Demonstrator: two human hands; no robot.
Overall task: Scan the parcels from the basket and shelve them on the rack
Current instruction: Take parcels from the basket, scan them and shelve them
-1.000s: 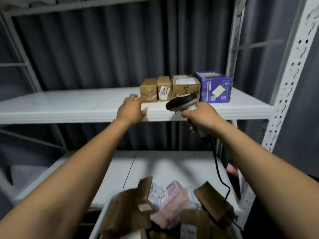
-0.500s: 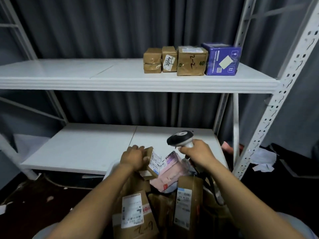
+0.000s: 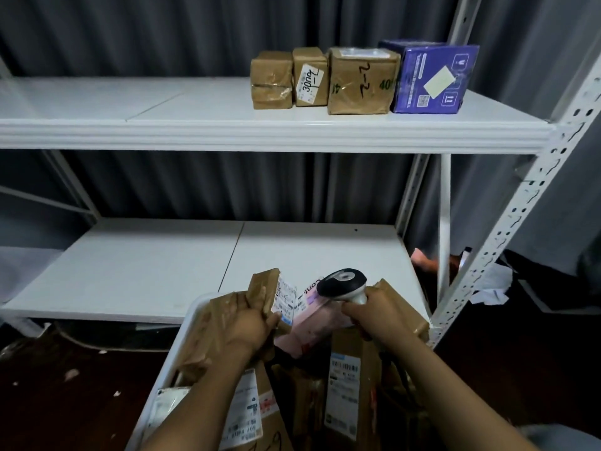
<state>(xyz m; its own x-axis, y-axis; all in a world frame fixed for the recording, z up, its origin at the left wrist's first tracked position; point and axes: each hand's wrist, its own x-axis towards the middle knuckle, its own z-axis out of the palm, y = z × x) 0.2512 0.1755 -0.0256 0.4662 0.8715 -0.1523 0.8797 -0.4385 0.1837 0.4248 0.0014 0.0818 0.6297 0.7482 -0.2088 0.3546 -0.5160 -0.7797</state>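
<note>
Parcels [image 3: 344, 395] fill the white basket [image 3: 172, 353] nearest us. Our left grip [image 3: 247, 327] curls round a brown labelled parcel [image 3: 266, 288] atop the pile. Our right grip [image 3: 380, 314] wraps the scanner [image 3: 341, 281] handle, with the scanner's head over a pink parcel [image 3: 312, 323]. Beyond, on the rack's upper shelf [image 3: 162, 102], three brown boxes [image 3: 361, 83] and a purple box [image 3: 432, 79] stand in a row.

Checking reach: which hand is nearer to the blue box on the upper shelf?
Right. The right hand, holding the scanner, is below and slightly left of the blue box; the left hand, gripping a parcel, is farther left.
</note>
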